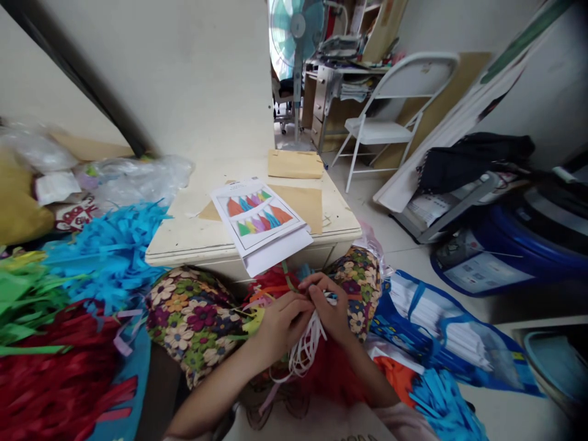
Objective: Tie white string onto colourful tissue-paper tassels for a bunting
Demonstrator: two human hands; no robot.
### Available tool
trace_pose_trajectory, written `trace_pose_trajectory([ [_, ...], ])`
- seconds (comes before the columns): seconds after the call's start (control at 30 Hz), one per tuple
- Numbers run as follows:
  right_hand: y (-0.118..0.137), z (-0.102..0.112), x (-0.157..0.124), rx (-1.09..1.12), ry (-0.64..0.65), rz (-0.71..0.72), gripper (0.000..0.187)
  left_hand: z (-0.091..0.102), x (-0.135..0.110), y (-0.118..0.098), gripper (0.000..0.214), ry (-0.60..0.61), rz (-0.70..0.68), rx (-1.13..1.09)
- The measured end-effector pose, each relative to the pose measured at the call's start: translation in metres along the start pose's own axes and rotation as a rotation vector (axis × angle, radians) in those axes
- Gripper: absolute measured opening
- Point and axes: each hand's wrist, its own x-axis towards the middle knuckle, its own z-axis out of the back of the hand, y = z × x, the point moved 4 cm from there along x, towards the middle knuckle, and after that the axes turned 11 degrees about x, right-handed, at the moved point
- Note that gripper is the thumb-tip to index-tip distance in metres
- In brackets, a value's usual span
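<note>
Over my lap, my left hand [285, 318] and my right hand [329, 306] meet with their fingers pinched together. Loops of thin white ribbon [305, 350] hang from between them, so both hands appear closed on it. The exact grip point is hidden by the fingers. Red tissue strips [275, 280] lie bunched just beyond the hands, with orange, pink, green and yellow pieces among them. More red strips [331, 373] rest on my lap below the right hand. My legs are covered in flowered cloth [193, 312].
A cream table [184, 236] in front carries a printed tassel-garland card [257, 220] and brown cardboard [296, 164]. Blue tassels [114, 251] and dark red tassels [55, 361] are heaped left. At right lies a blue bag [427, 318] of white bundles; a white folding chair [390, 131] stands behind.
</note>
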Motion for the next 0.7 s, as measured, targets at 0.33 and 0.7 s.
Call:
trace_pose_trajectory([
  [0.33, 0.005, -0.005, -0.005, 0.261, -0.031, 0.053, 0.004, -0.001, -0.007, -0.017, 0.014, -0.130, -0.130, 0.127],
  [0.7, 0.051, 0.039, 0.001, 0.159, 0.197, -0.251, 0.017, 0.056, -0.014, 0.091, 0.043, -0.234, 1.037, 0.108],
])
